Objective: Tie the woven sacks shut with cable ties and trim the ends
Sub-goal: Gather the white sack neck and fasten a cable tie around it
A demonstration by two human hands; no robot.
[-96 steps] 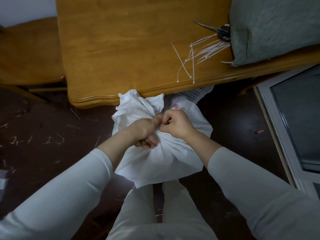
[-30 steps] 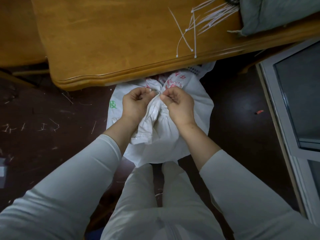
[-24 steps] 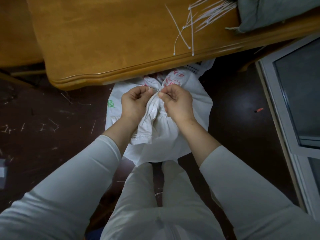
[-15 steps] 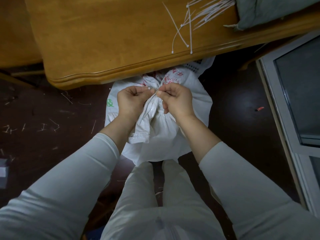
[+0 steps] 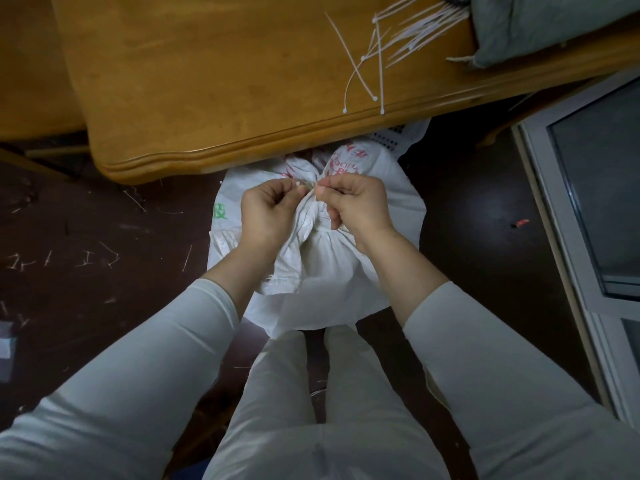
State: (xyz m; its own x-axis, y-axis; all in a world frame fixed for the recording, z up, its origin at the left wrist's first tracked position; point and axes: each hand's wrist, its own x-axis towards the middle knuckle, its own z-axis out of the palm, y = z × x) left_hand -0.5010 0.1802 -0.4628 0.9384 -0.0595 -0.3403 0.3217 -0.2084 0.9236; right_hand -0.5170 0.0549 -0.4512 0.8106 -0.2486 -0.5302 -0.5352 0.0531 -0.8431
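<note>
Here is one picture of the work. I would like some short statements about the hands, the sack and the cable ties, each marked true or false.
1. The left hand and the right hand both pinch at the gathered neck of the white sack. True.
2. The unused cable ties lie on the person's lap. False: they lie on the wooden table.
3. The sack stands on the table. False: it stands on the floor, partly under the table's edge.
4. Short trimmed pieces lie scattered on the dark floor. True.

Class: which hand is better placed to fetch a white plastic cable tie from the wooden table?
Probably right hand: the white plastic cable ties lie on its side; left hand must cross.
</note>
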